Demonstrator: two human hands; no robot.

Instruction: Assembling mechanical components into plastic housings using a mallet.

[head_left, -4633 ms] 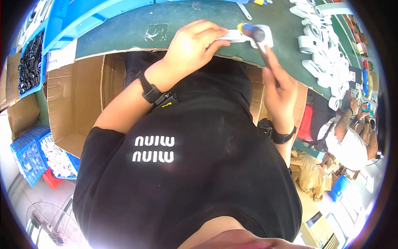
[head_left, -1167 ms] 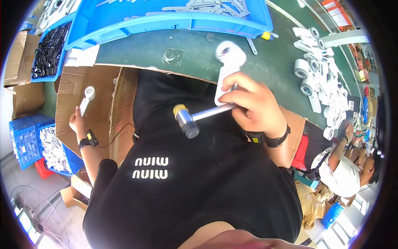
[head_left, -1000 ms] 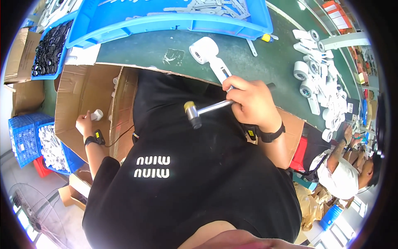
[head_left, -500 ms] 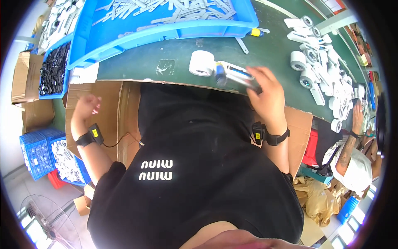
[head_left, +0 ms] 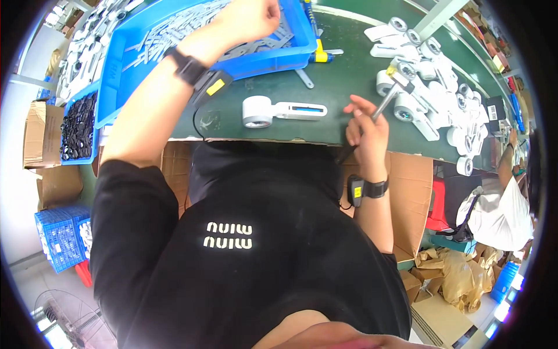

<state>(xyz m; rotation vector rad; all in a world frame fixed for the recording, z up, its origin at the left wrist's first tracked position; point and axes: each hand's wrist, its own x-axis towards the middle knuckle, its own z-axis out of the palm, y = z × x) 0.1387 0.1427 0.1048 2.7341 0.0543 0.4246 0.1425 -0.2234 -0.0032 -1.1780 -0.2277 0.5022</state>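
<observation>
My right hand (head_left: 367,129) is closed round the dark handle of a small hammer (head_left: 385,103). The hammer's metal shaft slants up to a head with a yellow end, near the pile of white parts. My left arm reaches across the blue bin (head_left: 256,68) of grey flat strips (head_left: 174,36). My left hand (head_left: 258,16) hangs over that bin with its fingers curled in; what they hold, if anything, is hidden. Between my hands a white part with a round head and a slotted handle (head_left: 299,110) lies on the green table, touched by neither.
White round-headed parts (head_left: 433,96) are heaped at the right. Beside the bin lie a yellow-and-blue tool (head_left: 321,56) and one loose grey strip (head_left: 304,78). A blue crate of black pieces (head_left: 78,125) stands at the left. Another person's arm (head_left: 507,158) shows far right.
My left hand has swung up from beside the table to above the bin. My right hand has lifted the hammer away from the white part, its head now pointing up and right.
</observation>
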